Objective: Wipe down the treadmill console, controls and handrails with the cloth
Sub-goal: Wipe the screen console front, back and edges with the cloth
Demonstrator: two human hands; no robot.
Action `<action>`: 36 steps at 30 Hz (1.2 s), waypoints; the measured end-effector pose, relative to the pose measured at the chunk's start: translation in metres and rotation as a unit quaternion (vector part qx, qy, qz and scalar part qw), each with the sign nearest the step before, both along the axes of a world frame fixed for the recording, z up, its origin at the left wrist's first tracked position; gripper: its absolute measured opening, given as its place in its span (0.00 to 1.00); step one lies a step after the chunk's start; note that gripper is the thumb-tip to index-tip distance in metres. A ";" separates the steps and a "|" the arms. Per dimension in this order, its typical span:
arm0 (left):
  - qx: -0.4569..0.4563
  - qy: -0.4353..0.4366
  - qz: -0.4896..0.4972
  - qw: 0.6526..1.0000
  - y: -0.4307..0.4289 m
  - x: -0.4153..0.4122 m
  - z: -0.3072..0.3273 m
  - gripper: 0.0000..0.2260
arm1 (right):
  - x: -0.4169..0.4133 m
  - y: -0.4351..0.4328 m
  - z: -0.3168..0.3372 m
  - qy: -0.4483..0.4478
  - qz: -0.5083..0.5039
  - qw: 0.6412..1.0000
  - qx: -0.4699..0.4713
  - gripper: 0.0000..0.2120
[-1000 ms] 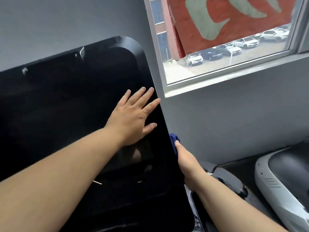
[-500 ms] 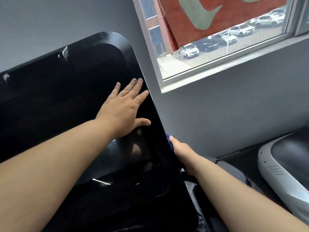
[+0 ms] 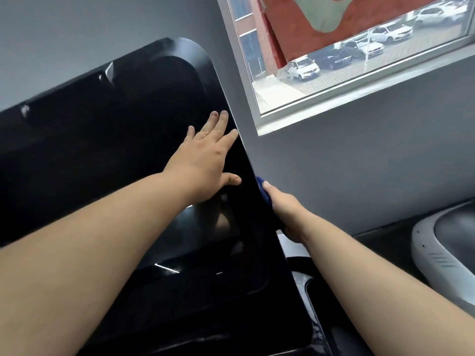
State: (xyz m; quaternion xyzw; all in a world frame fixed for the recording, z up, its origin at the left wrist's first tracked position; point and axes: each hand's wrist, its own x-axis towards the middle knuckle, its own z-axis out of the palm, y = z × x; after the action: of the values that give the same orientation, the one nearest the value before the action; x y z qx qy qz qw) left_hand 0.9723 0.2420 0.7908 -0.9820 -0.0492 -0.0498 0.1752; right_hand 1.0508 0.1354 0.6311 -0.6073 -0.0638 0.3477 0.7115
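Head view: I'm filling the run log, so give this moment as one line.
left hand flat on console | right hand holds blue cloth at console's right edge

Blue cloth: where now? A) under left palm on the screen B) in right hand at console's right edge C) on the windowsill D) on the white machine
B: the right hand holds the blue cloth at the right edge of the console; the left hand lies flat and bare on it.

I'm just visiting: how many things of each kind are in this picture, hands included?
Black console: 1
Blue cloth: 1
Hands: 2, left hand and right hand
Window: 1
White machine: 1
Total: 6
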 end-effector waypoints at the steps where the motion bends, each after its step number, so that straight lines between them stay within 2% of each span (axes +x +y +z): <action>1: -0.003 0.002 0.003 1.000 -0.001 0.000 0.000 0.42 | -0.008 -0.007 -0.015 -0.001 0.012 0.999 -0.050 0.23; 3: -0.007 0.006 0.010 1.000 -0.004 0.000 0.002 0.42 | -0.015 -0.013 -0.024 0.004 0.014 0.995 -0.097 0.23; 4: -0.006 0.006 0.014 1.000 -0.005 0.000 0.002 0.42 | -0.015 -0.013 -0.019 0.004 0.008 0.996 -0.083 0.22; 6: 0.022 0.009 0.022 0.999 -0.009 0.000 0.002 0.42 | -0.006 -0.006 0.002 -0.010 -0.009 1.000 0.013 0.19; 8: 0.098 0.018 0.025 0.995 -0.015 -0.003 -0.006 0.46 | 0.004 0.001 0.027 -0.031 0.004 0.992 0.126 0.18; 9: 0.128 0.025 0.025 0.991 -0.018 -0.006 -0.013 0.49 | 0.006 0.003 0.035 -0.058 0.011 0.988 0.142 0.19; 12: 0.159 0.035 0.031 0.986 -0.022 -0.011 -0.026 0.51 | 0.000 -0.006 0.012 -0.127 0.034 0.990 0.055 0.28; 15: 0.160 0.047 0.043 0.985 -0.020 -0.009 -0.027 0.51 | -0.024 -0.029 -0.049 -0.131 0.058 0.985 -0.096 0.22; 17: 0.151 0.058 0.048 0.986 -0.021 -0.006 -0.028 0.51 | -0.037 -0.043 -0.076 -0.093 0.071 0.983 -0.142 0.18; 20: 0.148 0.056 0.051 0.986 -0.023 -0.005 -0.029 0.52 | -0.036 -0.040 -0.061 -0.052 0.026 0.994 -0.096 0.13; 23: 0.147 0.036 0.054 0.987 -0.026 -0.007 -0.030 0.52 | -0.033 -0.034 -0.036 -0.034 0.014 0.999 0.034 0.12; 25: 0.144 0.028 0.054 0.988 -0.027 -0.009 -0.031 0.51 | -0.045 -0.042 -0.031 -0.065 0.032 0.997 0.019 0.16; 27: 0.139 0.023 0.054 0.989 -0.028 -0.010 -0.033 0.51 | -0.064 -0.060 -0.037 -0.098 0.032 0.994 -0.027 0.11; 32: 0.108 0.000 0.045 0.993 -0.026 -0.014 -0.034 0.51 | -0.106 -0.085 -0.060 0.004 0.030 0.997 -0.065 0.08; 36: 0.096 -0.015 0.044 0.994 -0.027 -0.018 -0.037 0.49 | -0.096 -0.069 -0.046 -0.048 -0.024 0.998 -0.020 0.17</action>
State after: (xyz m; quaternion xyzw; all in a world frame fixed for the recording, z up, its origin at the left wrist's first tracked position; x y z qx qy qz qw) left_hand 0.9539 0.2147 0.7536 -0.9568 -0.0906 -0.0616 0.2695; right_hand 0.9544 0.0664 0.5848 -0.6383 -0.0762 0.3026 0.7037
